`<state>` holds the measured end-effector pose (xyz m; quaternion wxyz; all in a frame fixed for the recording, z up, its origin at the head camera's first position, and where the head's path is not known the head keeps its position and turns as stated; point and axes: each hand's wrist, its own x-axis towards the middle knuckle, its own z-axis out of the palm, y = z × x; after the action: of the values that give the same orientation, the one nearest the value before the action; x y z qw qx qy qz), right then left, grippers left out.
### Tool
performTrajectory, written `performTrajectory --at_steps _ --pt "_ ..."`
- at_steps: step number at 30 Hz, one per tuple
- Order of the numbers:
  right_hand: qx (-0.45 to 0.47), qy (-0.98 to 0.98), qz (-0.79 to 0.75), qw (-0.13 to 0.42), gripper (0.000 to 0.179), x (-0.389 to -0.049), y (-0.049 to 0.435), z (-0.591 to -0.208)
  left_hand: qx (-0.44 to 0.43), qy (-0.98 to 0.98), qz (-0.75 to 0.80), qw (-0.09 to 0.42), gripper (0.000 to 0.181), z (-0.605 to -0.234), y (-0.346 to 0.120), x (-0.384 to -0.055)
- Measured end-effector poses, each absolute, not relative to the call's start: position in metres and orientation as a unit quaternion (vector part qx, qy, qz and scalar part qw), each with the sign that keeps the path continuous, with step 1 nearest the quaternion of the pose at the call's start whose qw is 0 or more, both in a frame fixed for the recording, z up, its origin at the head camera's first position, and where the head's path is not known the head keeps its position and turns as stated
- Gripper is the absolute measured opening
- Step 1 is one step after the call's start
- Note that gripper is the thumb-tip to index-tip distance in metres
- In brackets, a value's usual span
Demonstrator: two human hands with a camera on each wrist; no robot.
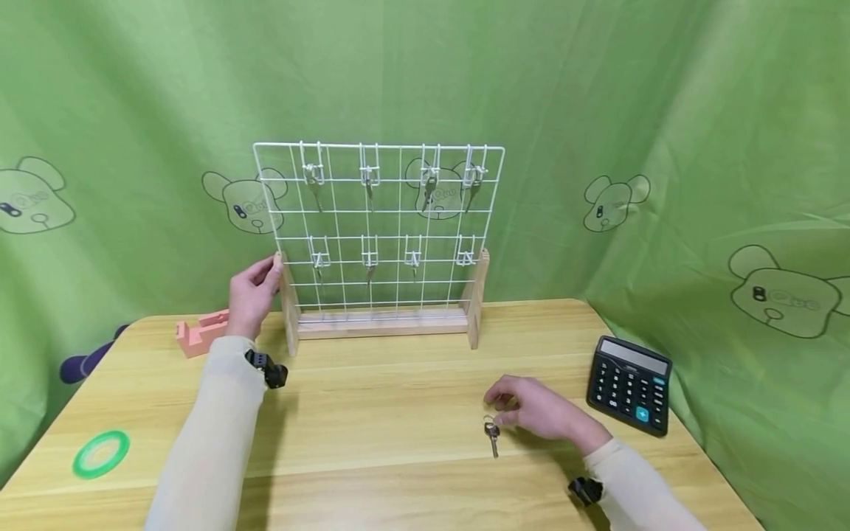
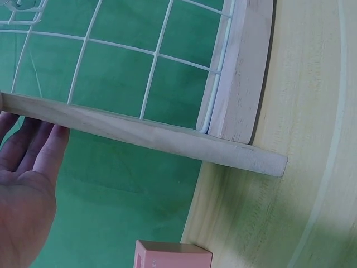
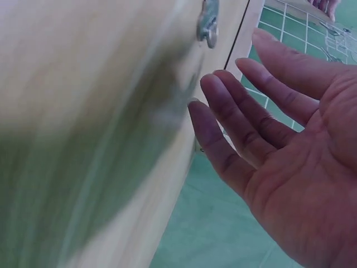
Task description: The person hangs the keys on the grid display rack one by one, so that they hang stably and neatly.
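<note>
A white wire grid rack (image 1: 378, 211) stands upright in a wooden base, with several keys hanging on its hooks. My left hand (image 1: 254, 292) pinches the top of the rack's left wooden post (image 1: 289, 310). In the left wrist view, the fingers (image 2: 50, 151) lie behind that post (image 2: 162, 137). On the table, right of the middle, lies a loose key (image 1: 493, 436) with a small ring. Right beside it is my right hand (image 1: 534, 407), its fingertips close to the ring. The right wrist view shows relaxed fingers (image 3: 231, 117) holding nothing, apart from the key (image 3: 208, 23).
A black calculator (image 1: 629, 383) lies at the table's right side. Behind my left wrist sits a pink block-like holder (image 1: 199, 335). A green tape roll (image 1: 85, 463) rests at the front left. Green curtains (image 1: 564, 88) hang behind the wooden table (image 1: 372, 435).
</note>
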<state>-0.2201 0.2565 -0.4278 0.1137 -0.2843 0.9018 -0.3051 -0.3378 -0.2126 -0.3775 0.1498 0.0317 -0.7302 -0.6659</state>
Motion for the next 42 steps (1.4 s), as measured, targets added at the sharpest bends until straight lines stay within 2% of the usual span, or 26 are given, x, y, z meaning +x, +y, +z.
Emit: performTrajectory --at_steps 13,27,42 --pt "-0.309 0.912 -0.250 0.101 0.027 -0.220 0.249 -0.438 0.035 -0.732 -0.666 0.135 0.052 -0.377 -0.212 -0.337" --pt "-0.305 0.912 -0.250 0.114 0.017 -0.221 0.246 -0.442 0.039 -0.736 -0.664 0.127 0.050 -0.374 -0.212 -0.335" --pt "-0.291 0.903 -0.284 0.136 0.016 -0.219 0.249 -0.443 0.044 -0.724 -0.676 0.129 0.050 -0.375 -0.211 -0.336"
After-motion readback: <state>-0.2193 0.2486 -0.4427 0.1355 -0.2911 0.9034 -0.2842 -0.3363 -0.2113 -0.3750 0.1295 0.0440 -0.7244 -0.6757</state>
